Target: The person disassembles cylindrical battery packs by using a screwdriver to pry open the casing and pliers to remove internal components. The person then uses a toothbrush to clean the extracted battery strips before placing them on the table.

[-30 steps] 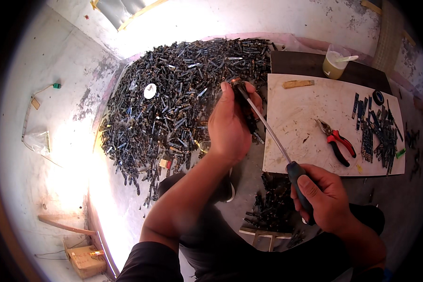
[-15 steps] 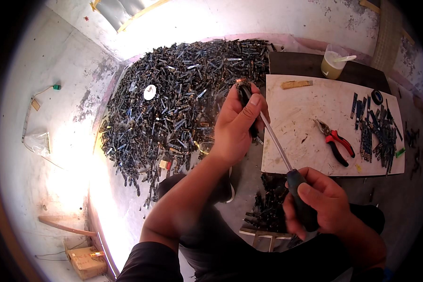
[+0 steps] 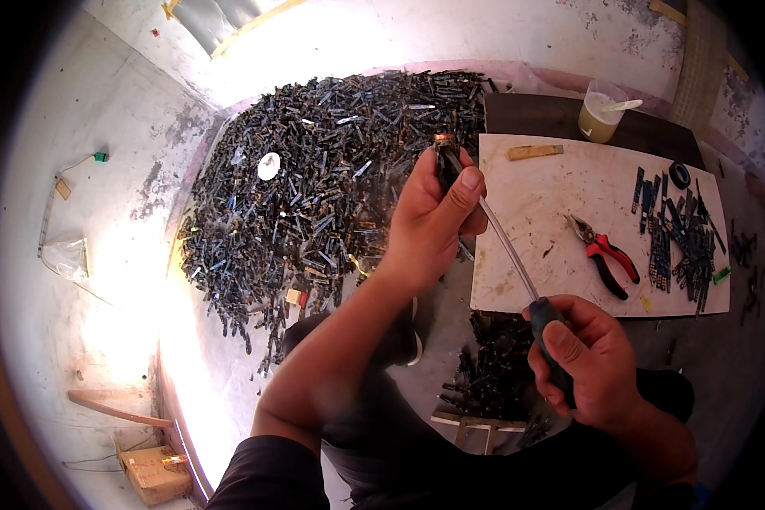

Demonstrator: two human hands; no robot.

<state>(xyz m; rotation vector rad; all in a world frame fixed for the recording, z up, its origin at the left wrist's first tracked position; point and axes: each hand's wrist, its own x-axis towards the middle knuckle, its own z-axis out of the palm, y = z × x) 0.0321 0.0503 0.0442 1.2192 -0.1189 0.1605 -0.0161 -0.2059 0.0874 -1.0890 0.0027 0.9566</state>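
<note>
My left hand (image 3: 425, 225) is closed around a dark narrow piece (image 3: 443, 161) with a copper-coloured end pointing up; its exact kind is unclear, and the fingers cover much of it. In my right hand (image 3: 599, 365) is a screwdriver, its dark handle (image 3: 545, 319) wrapped by the fingers. The long metal shaft slants up and left to the piece, where its tip is hidden by my left thumb and fingers. Beyond the right hand, red-and-black pliers (image 3: 609, 259) lie on a pale board (image 3: 527, 229), apart from both hands.
A large heap of dark strips (image 3: 314, 187) covers the floor at far left. More strips (image 3: 688, 242) and a black tape roll (image 3: 679, 175) lie on the board's right. Behind it stands a cup of cloudy liquid (image 3: 599, 126). Dark pieces (image 3: 489, 374) sit on a low wooden stool (image 3: 476, 419).
The right hand has turned a little and shifted slightly up and right on the screwdriver handle. The held piece's copper end sits slightly higher and more upright; the left hand stays closed.
</note>
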